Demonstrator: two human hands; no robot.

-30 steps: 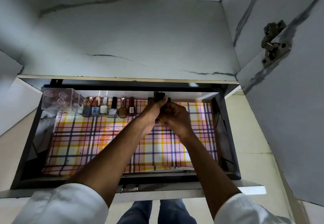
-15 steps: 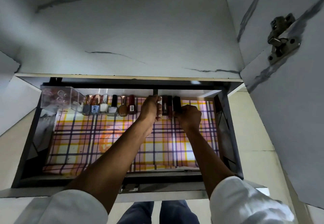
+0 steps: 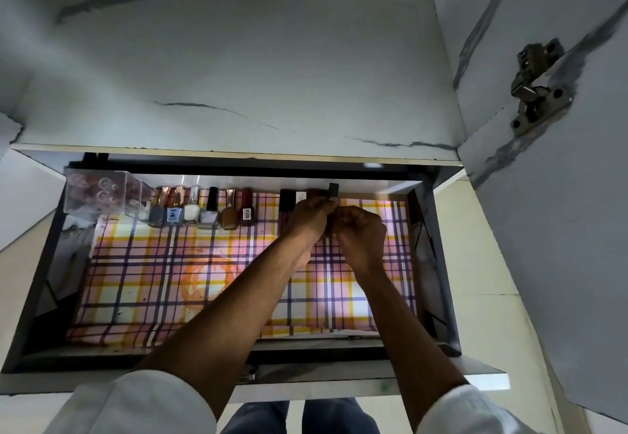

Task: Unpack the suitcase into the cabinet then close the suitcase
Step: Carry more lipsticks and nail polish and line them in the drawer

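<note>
While both hands, left hand (image 3: 311,212) and right hand (image 3: 362,229), pinch a dark tube (image 3: 334,191), unpacking continues; next, stand it in the drawer (image 3: 438,263) row.

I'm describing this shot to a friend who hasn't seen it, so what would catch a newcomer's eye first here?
First, the bright pink, yellow and purple plaid liner covering the open drawer's floor. Next, the row of nail polish bottles along the drawer's back edge, right of a clear plastic box in the back left corner. Then the left hand and right hand, close together at the back right, working on small dark cosmetic tubes.
</note>
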